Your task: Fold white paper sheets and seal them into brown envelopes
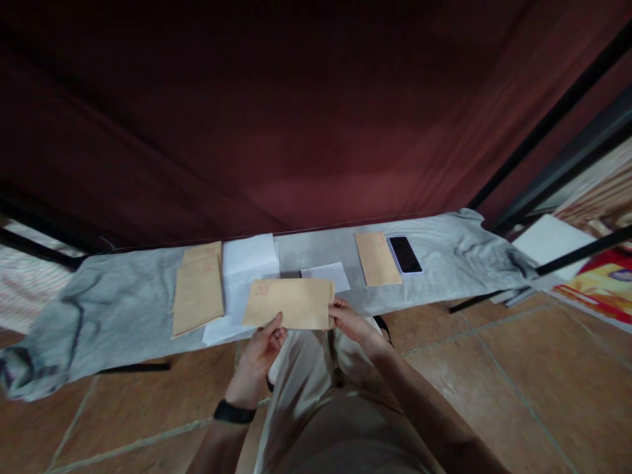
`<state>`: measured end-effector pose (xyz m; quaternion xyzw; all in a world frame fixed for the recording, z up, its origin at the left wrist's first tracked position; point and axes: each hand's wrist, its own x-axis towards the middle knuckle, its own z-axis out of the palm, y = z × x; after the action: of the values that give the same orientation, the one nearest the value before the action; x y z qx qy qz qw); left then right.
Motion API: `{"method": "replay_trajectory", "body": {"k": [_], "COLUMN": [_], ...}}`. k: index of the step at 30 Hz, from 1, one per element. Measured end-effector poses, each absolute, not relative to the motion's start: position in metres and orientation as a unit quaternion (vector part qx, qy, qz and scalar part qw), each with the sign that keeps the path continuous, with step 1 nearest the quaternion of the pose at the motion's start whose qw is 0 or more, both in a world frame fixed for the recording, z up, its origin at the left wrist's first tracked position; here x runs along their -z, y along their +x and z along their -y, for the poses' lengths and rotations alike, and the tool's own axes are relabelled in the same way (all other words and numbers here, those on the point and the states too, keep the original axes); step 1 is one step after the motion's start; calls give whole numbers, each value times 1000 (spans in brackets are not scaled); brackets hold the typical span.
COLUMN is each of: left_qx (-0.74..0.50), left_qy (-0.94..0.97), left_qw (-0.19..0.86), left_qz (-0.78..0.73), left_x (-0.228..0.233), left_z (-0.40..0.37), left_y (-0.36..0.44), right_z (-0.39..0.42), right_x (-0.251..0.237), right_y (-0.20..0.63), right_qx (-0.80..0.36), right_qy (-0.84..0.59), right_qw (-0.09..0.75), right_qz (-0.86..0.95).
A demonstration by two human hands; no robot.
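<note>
Between my two hands is a brown paper envelope [291, 304], held level over the near edge of the bench, with faint red print at its upper left. My left hand [265, 343] pinches its lower edge, thumb on top. At the right end, the fingers of my right hand [348, 318] close on the envelope's edge. White paper sheets [251, 255] lie behind and left of it, partly covered. A smaller folded white paper [328, 272] sticks out behind its upper right side.
A stack of brown envelopes [198, 289] rests at the left on the grey cloth [306, 247] over the bench. To the right lie a single brown envelope [378, 259] and a phone [405, 255]. A dark red curtain [316, 131] hangs along the back.
</note>
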<state>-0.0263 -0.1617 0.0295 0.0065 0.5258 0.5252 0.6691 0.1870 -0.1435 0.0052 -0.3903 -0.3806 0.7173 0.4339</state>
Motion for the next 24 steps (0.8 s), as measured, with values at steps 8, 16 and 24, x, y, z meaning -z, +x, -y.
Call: {"method": "replay_trajectory", "body": {"k": [8,16,24], "left_qx": [-354,-174,-123], "left_qy": [359,856,870], "left_qw": [647,75,87], "left_qz": [-572,-481,-470], "left_x": [-37,-53,-25], "left_z": [217,225,231], "left_y": [-9,0,7], "right_z": [152,189,198], "right_x": [2,-12,-10], "right_y": [207,247,254], "right_qx": [-619,-682,-691], "right_qy": [-454,-404,-410], "right_qw": [461,339,307], "right_qz": [445,506,510]}}
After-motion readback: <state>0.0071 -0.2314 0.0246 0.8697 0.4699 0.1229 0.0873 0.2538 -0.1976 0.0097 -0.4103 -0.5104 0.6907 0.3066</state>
